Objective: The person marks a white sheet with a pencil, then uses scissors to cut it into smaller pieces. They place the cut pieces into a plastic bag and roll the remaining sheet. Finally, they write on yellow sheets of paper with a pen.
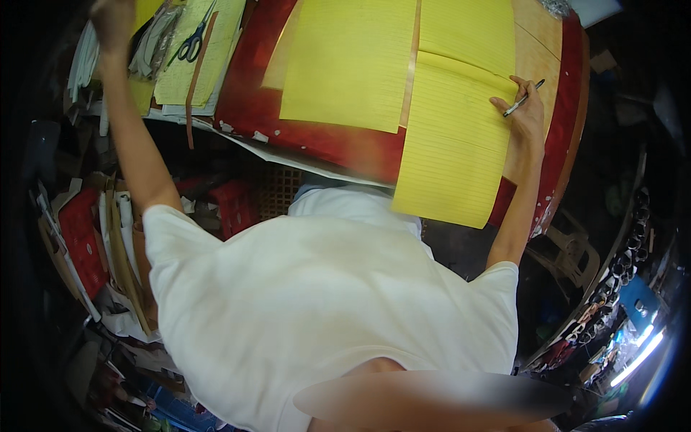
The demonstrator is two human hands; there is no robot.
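My right hand (529,115) grips a pen (522,100) across its fingers. Its thumb and a fingertip rest at the right edge of a yellow ruled sheet (453,144), which hangs over the table's front edge. Above it a fold or seam separates another yellow ruled sheet (468,25), and to the left lies a wide yellow ruled sheet (345,65). My left hand (114,25) reaches far out to the upper left, beside stacked papers and plastic-wrapped strips (155,43). Blur and the picture's edge keep its fingers from showing clearly.
Scissors (193,45) and a narrow brown strip (198,79) lie on papers (173,90) at the left. Beneath the sheets is a red-topped table (245,79) with a pale board (536,32). Red crates (79,234) with upright folders stand lower left; a plastic chair (572,248) is lower right.
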